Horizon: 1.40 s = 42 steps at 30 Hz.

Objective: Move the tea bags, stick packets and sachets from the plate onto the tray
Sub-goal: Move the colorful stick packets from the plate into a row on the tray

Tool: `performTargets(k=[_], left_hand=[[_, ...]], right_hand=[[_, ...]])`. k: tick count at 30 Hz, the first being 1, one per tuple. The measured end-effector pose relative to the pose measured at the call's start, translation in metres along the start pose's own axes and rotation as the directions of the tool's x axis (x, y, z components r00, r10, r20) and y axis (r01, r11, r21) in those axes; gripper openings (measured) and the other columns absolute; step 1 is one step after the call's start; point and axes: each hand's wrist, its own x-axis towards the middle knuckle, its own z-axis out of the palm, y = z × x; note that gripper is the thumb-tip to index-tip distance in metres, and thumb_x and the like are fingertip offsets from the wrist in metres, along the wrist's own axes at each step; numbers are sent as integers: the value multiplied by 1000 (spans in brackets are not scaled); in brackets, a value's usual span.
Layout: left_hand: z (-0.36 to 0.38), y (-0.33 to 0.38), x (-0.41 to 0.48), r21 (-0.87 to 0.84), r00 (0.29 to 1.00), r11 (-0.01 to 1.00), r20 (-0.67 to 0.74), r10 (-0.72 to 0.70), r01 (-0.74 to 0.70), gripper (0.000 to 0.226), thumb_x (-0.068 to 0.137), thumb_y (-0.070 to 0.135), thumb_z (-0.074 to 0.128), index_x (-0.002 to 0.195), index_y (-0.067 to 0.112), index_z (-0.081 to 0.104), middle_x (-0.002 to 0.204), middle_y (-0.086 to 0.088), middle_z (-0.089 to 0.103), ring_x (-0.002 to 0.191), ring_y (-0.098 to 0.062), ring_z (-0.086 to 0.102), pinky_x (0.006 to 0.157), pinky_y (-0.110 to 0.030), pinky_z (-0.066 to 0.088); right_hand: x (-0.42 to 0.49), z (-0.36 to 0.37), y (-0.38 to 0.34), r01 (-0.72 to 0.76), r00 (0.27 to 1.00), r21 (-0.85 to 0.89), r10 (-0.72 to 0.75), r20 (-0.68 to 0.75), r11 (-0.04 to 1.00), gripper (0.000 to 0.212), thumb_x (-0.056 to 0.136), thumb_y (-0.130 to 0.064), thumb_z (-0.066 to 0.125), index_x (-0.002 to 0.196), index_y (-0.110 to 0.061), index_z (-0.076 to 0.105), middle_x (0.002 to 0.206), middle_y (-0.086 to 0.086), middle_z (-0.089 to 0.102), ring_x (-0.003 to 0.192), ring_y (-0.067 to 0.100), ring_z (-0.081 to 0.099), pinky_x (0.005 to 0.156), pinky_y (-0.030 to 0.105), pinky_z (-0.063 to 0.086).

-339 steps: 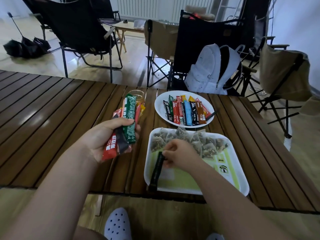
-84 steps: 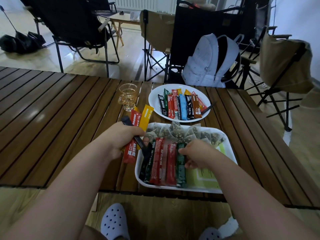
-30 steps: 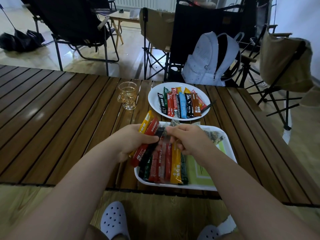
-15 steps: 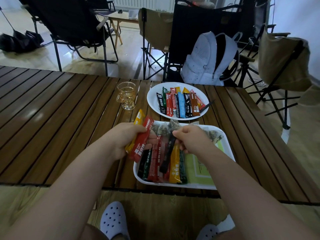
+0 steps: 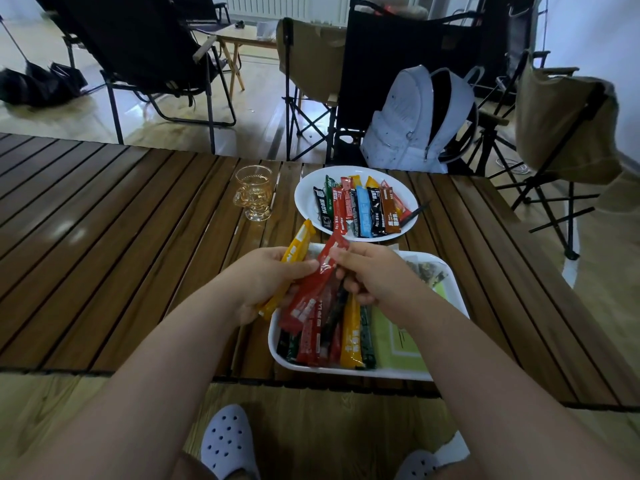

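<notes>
Grips clamped: left hand (image 5: pixel 263 282) on yellow packet (image 5: pixel 297 247), right hand (image 5: pixel 374 275) on red packet (image 5: pixel 311 292); print illegible.

Both hands meet in front of the body, each closed on a stick packet.
Two bare forearms reach forward and angle inward. The left hand (image 5: pixel 266 282) curls its fingers round a yellow stick packet (image 5: pixel 297 248), thumb stretched toward the right hand (image 5: pixel 375 277). Just beside it, the right hand pinches the upper end of a red stick packet (image 5: pixel 313 291) between thumb and forefinger, its other fingers curled below. The two hands' fingertips almost touch.
</notes>
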Motion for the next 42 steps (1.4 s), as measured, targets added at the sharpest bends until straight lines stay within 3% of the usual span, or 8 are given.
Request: performTargets(k=[4, 7, 12, 16, 26, 33, 37, 42], left_hand=[[-5, 0, 5, -182, 994, 983, -97, -55, 37, 26, 101, 15, 55, 97, -6, 70, 72, -11, 72, 65, -18, 69, 55, -26, 61], [-12, -4, 9, -62, 989, 997, -137, -54, 46, 22, 96, 14, 62, 104, -5, 71, 74, -11, 72, 72, -21, 68, 64, -30, 63], [-13, -17, 16, 405, 994, 913, -111, -9, 54, 35, 93, 38, 67, 100, 5, 75, 90, -7, 76, 77, -21, 67, 71, -31, 53], [-6, -21, 21, 568, 991, 822, -128, 28, 50, 29, 87, 41, 73, 94, 13, 75, 91, -5, 75, 79, -18, 67, 69, -31, 53], [2, -28, 33, 592, 984, 795, -173, -38, 135, 27, 84, 21, 80, 102, 10, 62, 83, -9, 75, 73, -21, 76, 70, -34, 65], [2, -29, 33, 614, 983, 777, -179, -36, 140, 23, 87, 23, 76, 102, 11, 62, 80, -7, 74, 69, -20, 75, 68, -34, 64], [0, -30, 36, 742, 956, 667, -238, 174, 63, 8, 97, 20, 59, 95, 15, 65, 90, -4, 70, 83, -20, 69, 77, -37, 61], [18, -16, 39, 637, 888, 765, -295, 352, -91, 14, 101, 20, 50, 101, 24, 64, 93, 5, 66, 82, -13, 64, 65, -28, 53]], right_hand=[[2, -12, 1, -60, 995, -186, 43, -92, 981, 34, 104, -28, 52, 74, -15, 52, 61, -1, 51, 46, 10, 44, 40, 20, 32], [2, -14, 10, -137, 990, -438, 116, -76, 889, 34, 104, -31, 54, 74, -14, 56, 64, 0, 56, 50, 12, 49, 47, 23, 38], [7, -6, 17, -168, 986, -448, 145, -87, 878, 34, 98, -36, 64, 79, -8, 66, 71, 8, 65, 53, 15, 53, 51, 28, 42], [7, -5, 16, -177, 984, -482, 139, -114, 858, 26, 97, -31, 67, 83, -9, 70, 71, 5, 71, 53, 14, 55, 53, 28, 44], [-3, -1, 13, -244, 964, -556, 263, -46, 794, 24, 93, -28, 73, 86, -8, 61, 77, 13, 77, 54, 18, 66, 39, 20, 44], [-2, 10, 13, -277, 951, -547, 306, -40, 790, 27, 97, -27, 67, 90, -2, 61, 69, 11, 74, 53, 20, 70, 45, 26, 54], [-6, -2, 7, -171, 985, -665, 147, -93, 727, 41, 96, -46, 64, 77, -9, 65, 72, 9, 76, 53, 16, 66, 52, 25, 48], [0, -32, 3, -107, 958, -451, -30, -285, 886, 44, 95, -41, 63, 65, -9, 63, 58, 5, 64, 50, 17, 55, 63, 33, 52]])
